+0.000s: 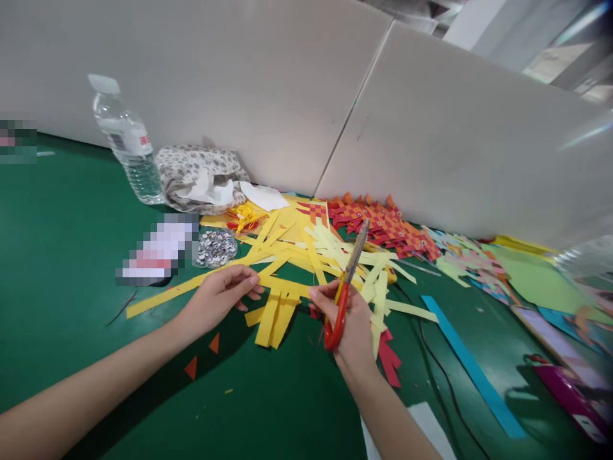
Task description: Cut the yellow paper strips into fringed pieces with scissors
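So, going left to right: well left of the grip there's a water bottle [131, 147] standing by the partition, with a patterned pouch [191, 163] next to it. Closer in, just beyond the left hand, sits a bag of little shiny discs [216, 248], maybe put there to be within easy reach. Two orange paper triangles [215, 344] lie on the near side of that hand, pretty much like offcuts.

The left hand [228, 291] has thumb and forefinger pinched together on one end of the yellow paper piece [283, 285], which is right between the two hands with its tabs hanging down. My guess is it's held at both ends so the top band stays straight. The right hand [353, 326] has the other end between thumb and fingertips, no real gap, and it also carries the scissors [343, 313]. Blades point up and away from the paper, probably so the fingertips are free without setting the tool down.

Just beyond the right hand there's a pile of red-and-orange woven pieces [378, 223], pale yellow strips [380, 300] right beside it, and a blue strip [472, 364] further right, apart from everything in the grip
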Motion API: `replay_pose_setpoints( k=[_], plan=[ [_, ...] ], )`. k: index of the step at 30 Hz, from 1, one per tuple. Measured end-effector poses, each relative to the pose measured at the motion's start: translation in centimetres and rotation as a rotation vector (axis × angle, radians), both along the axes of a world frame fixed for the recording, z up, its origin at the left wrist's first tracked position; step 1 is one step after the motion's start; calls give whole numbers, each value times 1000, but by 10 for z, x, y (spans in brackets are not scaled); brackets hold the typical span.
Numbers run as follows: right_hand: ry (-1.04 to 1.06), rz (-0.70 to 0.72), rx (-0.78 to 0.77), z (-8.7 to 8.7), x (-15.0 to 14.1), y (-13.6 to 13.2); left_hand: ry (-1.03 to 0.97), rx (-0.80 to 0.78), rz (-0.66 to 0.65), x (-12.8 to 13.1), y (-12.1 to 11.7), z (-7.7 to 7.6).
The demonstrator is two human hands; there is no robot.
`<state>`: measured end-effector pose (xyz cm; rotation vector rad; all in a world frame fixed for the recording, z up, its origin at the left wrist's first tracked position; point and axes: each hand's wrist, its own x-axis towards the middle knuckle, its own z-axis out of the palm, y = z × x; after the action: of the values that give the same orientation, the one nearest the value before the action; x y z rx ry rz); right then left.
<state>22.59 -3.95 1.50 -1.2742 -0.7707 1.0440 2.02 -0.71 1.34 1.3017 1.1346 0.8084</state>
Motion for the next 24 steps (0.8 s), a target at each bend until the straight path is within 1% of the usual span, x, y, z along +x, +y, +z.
replay_pose_setpoints(
  k=[5,13,20,24],
  plan=[
    [-32,5,1,-2,1,1,-50,14,11,0,2,-2],
    [-89,63,10,-6,1,0,-94,23,46,1,1,-6],
    [-59,74,12,-4,0,0,-100,10,39,1,0,-3],
    [-125,66,42,-3,-1,-1,-83,30,34,0,1,-4]
  ],
)
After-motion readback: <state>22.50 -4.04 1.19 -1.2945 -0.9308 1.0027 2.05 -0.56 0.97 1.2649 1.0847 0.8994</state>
